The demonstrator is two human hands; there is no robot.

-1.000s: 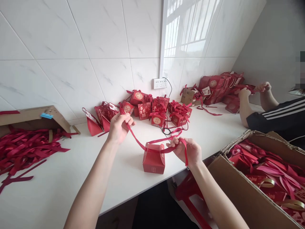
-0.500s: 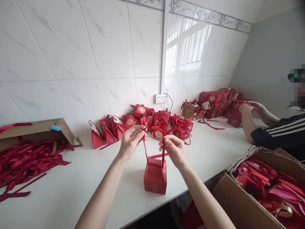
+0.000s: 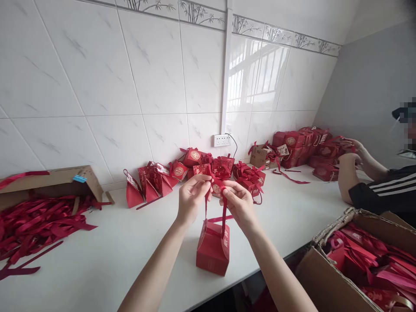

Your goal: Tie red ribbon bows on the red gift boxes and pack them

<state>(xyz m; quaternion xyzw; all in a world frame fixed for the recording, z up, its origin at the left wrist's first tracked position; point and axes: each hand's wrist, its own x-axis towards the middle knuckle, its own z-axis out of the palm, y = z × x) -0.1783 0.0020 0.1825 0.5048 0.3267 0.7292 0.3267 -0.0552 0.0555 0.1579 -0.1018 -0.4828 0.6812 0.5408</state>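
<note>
A small red gift box (image 3: 212,251) stands upright on the white table near its front edge. A dark red ribbon (image 3: 224,216) rises from both sides of its top. My left hand (image 3: 193,195) pinches one end of this ribbon above the box. The other end is pinched in my right hand (image 3: 238,201). Between my fingertips the two ends meet and cross, close together. Another strip of red ribbon lies behind the box top. Exactly how the ends overlap is partly hidden by my fingers.
Loose red ribbons (image 3: 42,225) spill from a cardboard box (image 3: 92,184) on the left. Finished-looking red boxes with bows (image 3: 195,156) line the wall, beside folded red cartons (image 3: 156,180). A co-worker's arms (image 3: 347,173) are at far right. An open carton (image 3: 320,277) stands front right.
My hands have come closer together, bringing the ribbon ends to meet. The view has tilted up slightly. The co-worker's hands have shifted at the right.
</note>
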